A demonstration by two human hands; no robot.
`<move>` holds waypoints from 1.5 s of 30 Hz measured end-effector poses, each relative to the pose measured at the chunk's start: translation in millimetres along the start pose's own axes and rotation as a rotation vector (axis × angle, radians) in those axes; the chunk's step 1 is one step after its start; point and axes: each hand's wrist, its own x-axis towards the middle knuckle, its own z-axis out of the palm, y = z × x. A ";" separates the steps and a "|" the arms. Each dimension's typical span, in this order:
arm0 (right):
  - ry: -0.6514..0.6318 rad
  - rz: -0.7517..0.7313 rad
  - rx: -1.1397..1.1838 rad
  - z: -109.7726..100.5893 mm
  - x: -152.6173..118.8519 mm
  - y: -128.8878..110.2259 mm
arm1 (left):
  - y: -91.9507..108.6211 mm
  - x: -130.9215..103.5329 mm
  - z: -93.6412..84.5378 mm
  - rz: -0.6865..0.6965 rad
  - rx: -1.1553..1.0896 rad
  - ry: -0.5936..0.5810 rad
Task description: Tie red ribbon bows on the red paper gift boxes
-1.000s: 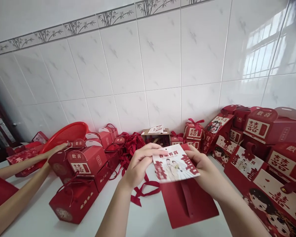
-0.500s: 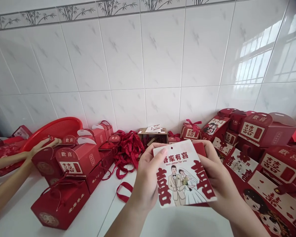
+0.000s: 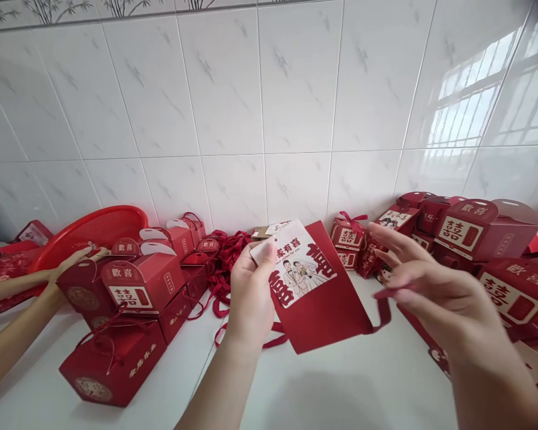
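**Flat red box held up in the left hand, ribbon in the right**

The left hand (image 3: 250, 292) has the flat box (image 3: 314, 286) pinched at its left edge, thumb on the printed front, fingers behind it. The box tilts in the air above the white counter (image 3: 341, 394), its white panel with the cartoon couple facing up and the plain red part hanging lower right. The right hand (image 3: 434, 286) sits just right of the box, fingers spread and loosely curled, with a red ribbon (image 3: 383, 307) running from the box's lower right corner up to the fingertips; whether it is truly pinched I cannot tell.

Over on the left, another person's hand (image 3: 74, 263) rests on the folded boxes (image 3: 138, 286) stacked there, beside a red tray (image 3: 94, 230) leaning on the tiled wall. A heap of loose ribbons (image 3: 233, 251) lies behind the left hand. More boxes (image 3: 488, 230) are piled along the right side.
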 end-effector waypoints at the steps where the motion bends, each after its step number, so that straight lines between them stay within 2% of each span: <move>1: 0.026 -0.009 0.083 -1.3 -1.1 -1.0 | 0.7 -1.9 0.1 0.027 0.028 -0.005; 4: 0.063 0.011 0.212 10.9 -2.4 -7.2 | -0.9 -14.1 6.3 0.088 0.128 -0.034; 7: 0.009 0.091 0.160 33.2 -2.0 -15.7 | -5.0 -25.3 14.2 0.159 0.242 -0.042; 10: -0.012 0.109 0.073 44.2 -2.6 -22.0 | -7.0 -27.5 16.5 0.163 0.274 -0.076; 16: -0.021 0.114 0.037 38.3 -5.3 -27.9 | -4.7 -19.2 11.3 0.038 0.205 -0.175; 20: -0.006 0.088 -0.012 42.8 -3.9 -26.6 | -3.1 -17.3 10.8 0.015 0.172 -0.197; 25: 0.134 -0.002 -0.089 51.2 -2.6 -17.8 | -3.6 -22.2 14.8 0.046 0.272 -0.200; 30: 0.268 -0.045 -0.115 53.2 -2.5 -11.5 | -4.7 -28.8 19.6 0.146 0.346 -0.234; 35: 0.259 -0.072 -0.124 51.1 -1.9 -12.0 | -4.6 -29.6 19.2 0.190 0.356 -0.287; 45: 0.227 -0.082 -0.137 48.5 -1.4 -10.2 | -5.6 -31.1 18.3 0.265 0.349 -0.308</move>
